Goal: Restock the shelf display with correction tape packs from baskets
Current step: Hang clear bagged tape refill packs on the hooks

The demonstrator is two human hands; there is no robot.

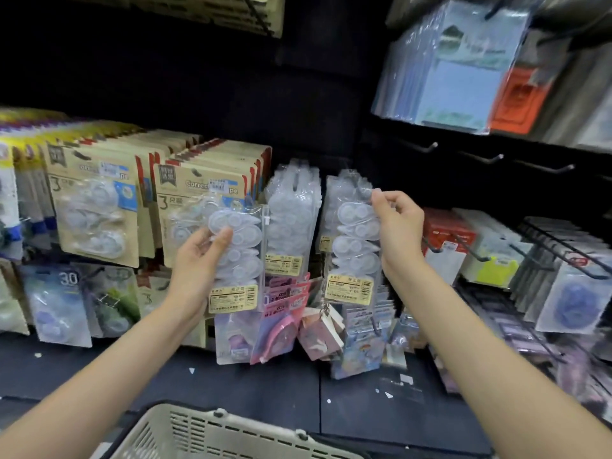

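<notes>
My left hand [202, 260] holds a clear pack of white correction tapes [240, 256] upright, thumb on its front, in front of the display. My right hand [395, 223] pinches the top right corner of another clear pack [352, 240] that hangs on a peg. Between them a further row of the same clear packs [293, 213] hangs on its own peg. A beige plastic basket [212, 435] sits at the bottom edge, below my arms; its contents are out of view.
Cardboard-backed correction tape packs [198, 207] fill pegs to the left. Bare black hooks [480, 157] stick out at the upper right, with more hooks [470, 250] and packaged goods lower right. Small colourful packs [281, 326] hang beneath. A dark shelf board [298, 392] runs below.
</notes>
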